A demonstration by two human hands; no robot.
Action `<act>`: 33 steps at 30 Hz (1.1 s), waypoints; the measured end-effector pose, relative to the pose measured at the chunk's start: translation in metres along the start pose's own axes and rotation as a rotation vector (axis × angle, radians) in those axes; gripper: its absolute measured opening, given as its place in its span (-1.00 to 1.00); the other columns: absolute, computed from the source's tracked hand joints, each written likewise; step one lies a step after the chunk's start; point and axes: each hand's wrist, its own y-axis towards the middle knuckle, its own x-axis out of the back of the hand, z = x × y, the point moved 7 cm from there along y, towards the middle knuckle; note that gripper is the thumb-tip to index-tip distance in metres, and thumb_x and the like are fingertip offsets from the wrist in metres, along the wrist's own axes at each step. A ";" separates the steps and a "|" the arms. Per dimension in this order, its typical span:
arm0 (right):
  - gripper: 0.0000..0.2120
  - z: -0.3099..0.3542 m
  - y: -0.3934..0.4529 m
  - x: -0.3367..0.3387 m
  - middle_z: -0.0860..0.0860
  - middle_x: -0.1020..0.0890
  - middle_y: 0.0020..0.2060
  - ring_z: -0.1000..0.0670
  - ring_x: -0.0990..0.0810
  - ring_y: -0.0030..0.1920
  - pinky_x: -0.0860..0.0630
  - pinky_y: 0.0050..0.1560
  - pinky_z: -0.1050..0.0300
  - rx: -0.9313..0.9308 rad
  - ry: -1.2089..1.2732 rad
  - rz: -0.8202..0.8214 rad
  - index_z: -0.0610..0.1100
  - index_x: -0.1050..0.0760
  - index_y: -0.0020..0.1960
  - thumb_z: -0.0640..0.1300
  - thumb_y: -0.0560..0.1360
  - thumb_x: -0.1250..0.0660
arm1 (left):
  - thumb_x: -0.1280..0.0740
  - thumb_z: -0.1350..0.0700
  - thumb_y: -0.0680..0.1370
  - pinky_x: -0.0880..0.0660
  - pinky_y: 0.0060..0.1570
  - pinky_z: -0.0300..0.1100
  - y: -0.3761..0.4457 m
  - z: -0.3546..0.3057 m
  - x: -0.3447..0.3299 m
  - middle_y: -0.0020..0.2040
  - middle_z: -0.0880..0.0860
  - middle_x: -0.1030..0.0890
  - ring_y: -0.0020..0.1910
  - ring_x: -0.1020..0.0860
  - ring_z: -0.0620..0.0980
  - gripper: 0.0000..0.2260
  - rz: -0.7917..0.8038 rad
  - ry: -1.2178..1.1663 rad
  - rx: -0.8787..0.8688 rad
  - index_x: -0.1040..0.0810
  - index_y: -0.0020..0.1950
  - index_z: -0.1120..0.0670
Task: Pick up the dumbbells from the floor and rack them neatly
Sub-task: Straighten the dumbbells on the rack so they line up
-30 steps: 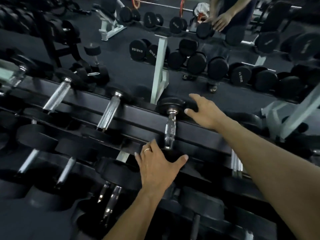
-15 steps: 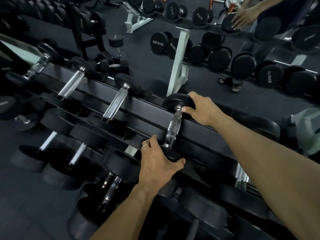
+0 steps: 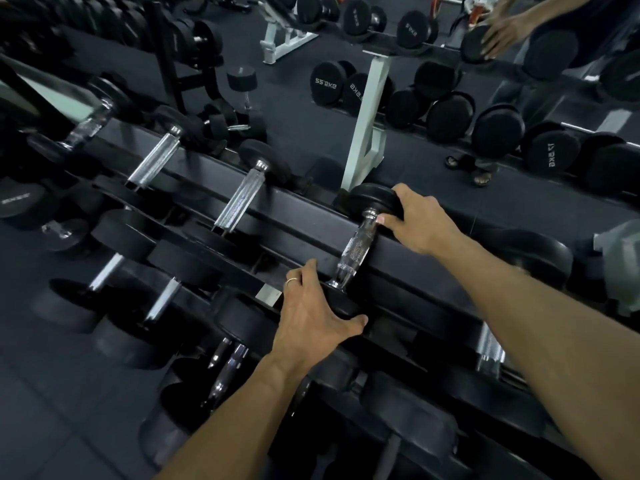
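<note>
The dumbbell (image 3: 356,249) lies across the top rails of the rack (image 3: 304,220). Left hand (image 3: 313,318) clasps its near head, right hand (image 3: 420,221) grips the far head w/ fingers curled.

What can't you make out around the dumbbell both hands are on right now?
Head view only:
- Near head of the dumbbell: mostly covered by the left hand.
- Far head's weight marking: hidden under the right hand.
- Lower rack tiers: too dark.
- Floor dumbbells remaining: outside the frame.
</note>
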 end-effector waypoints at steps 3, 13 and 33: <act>-0.68 0.003 -0.001 0.000 -0.09 -0.55 -0.09 -0.14 -0.54 -0.12 -0.47 -0.07 -0.02 -0.016 -0.017 0.000 -0.10 -0.34 0.26 -0.01 0.58 -0.31 | -0.59 -0.16 0.22 -0.25 0.41 -0.15 0.002 0.002 0.003 0.43 0.07 -0.19 0.43 -0.20 0.01 0.05 0.018 -0.006 -0.001 -0.07 0.52 0.07; -0.45 0.010 -0.045 0.023 -0.12 -0.55 0.18 -0.18 -0.52 0.21 -0.45 0.17 -0.01 0.002 -0.080 -0.052 -0.12 -0.26 0.47 -0.06 0.54 -0.33 | -0.47 -0.28 0.33 -0.19 0.46 0.10 -0.016 -0.035 0.019 0.41 0.13 -0.29 0.43 -0.20 0.09 -0.11 -0.082 0.247 -0.187 -0.17 0.47 0.10; -0.26 -0.132 -0.140 0.092 -0.12 -0.39 0.44 -0.15 -0.36 0.43 -0.28 0.31 0.12 -0.106 0.010 -0.032 -0.11 -0.11 0.57 0.09 0.53 -0.36 | -0.30 -0.47 0.31 -0.32 0.38 -0.03 -0.120 -0.104 -0.109 0.50 0.13 -0.19 0.48 -0.21 0.07 0.03 0.124 -0.026 0.047 -0.05 0.55 0.10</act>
